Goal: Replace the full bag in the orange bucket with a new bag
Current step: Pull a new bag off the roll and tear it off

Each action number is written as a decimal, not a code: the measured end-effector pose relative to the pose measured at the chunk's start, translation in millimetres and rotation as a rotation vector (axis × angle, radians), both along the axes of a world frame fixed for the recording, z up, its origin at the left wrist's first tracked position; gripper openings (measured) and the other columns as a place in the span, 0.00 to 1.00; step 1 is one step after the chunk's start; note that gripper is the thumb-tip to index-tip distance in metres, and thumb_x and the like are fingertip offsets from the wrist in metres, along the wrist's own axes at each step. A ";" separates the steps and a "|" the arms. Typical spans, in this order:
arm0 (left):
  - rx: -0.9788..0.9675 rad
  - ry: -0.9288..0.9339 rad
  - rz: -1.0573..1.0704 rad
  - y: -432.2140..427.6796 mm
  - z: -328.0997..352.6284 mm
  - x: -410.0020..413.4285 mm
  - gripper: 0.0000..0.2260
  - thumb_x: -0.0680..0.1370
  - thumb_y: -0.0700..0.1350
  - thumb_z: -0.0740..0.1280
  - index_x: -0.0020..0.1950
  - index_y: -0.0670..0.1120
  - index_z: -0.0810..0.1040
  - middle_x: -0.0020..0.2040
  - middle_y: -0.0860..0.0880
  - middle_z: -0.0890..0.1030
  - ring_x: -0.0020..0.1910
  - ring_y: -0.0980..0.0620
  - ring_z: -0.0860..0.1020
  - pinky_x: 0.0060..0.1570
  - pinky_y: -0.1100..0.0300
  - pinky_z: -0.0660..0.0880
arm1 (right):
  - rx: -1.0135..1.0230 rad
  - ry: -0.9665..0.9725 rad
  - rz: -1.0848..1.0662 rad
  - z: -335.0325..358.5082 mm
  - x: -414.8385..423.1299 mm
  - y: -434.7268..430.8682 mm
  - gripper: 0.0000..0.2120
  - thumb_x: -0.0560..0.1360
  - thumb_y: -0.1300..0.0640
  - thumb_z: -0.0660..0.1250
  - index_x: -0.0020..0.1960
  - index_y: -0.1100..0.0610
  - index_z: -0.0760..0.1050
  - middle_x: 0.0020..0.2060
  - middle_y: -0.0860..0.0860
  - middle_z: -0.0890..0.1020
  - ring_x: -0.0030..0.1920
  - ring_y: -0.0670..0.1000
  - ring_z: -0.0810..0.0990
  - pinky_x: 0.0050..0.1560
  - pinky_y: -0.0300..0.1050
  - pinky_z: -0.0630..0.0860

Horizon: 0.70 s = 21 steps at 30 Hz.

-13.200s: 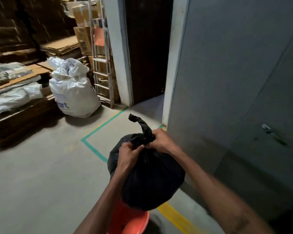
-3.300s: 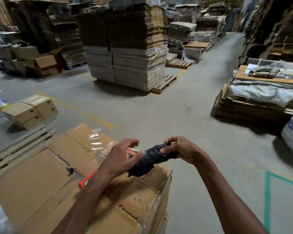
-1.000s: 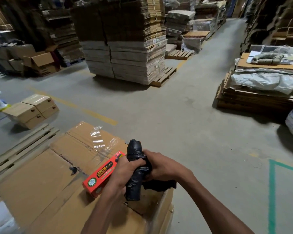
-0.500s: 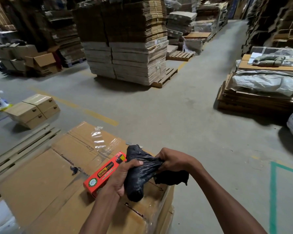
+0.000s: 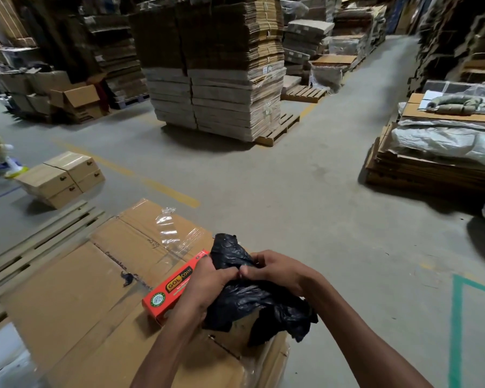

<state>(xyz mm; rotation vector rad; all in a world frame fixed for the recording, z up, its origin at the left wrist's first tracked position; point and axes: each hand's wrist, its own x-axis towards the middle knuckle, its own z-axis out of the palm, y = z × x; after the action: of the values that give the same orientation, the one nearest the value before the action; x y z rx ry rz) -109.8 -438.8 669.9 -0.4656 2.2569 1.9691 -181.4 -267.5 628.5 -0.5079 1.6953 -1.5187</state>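
Both hands were clamped on a crumpled black bag [image 5: 252, 298] held just above a stack of flat cardboard [image 5: 95, 289], the left hand [image 5: 207, 278] and the right hand [image 5: 275, 271] pinching its plastic with their fingertips meeting at the middle. A red box [image 5: 170, 289] lay on the cardboard just beside the left hand, under loose clear wrap [image 5: 177, 236]. Beyond them, pallets of folded cartons [image 5: 221, 65] stood on the concrete floor [image 5: 291, 191].

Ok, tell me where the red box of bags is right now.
In the head view the red box lies low and left of centre on the flat cardboard stack, partly behind the left hand, which shares the black bag with the right hand.
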 end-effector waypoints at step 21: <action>0.820 -0.238 -0.010 -5.0 -28.5 7.4 0.28 0.65 0.38 0.72 0.65 0.35 0.77 0.62 0.31 0.78 0.59 0.31 0.77 0.65 0.36 0.70 | -0.045 0.023 -0.138 0.9 -10.2 18.9 0.06 0.75 0.56 0.72 0.42 0.58 0.85 0.37 0.55 0.85 0.36 0.51 0.83 0.42 0.43 0.79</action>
<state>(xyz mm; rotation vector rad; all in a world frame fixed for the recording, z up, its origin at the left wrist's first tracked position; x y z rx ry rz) -102.4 -443.7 641.4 -0.5276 1.1549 2.4264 -191.6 -248.6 629.4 -0.4410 1.7476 -1.6577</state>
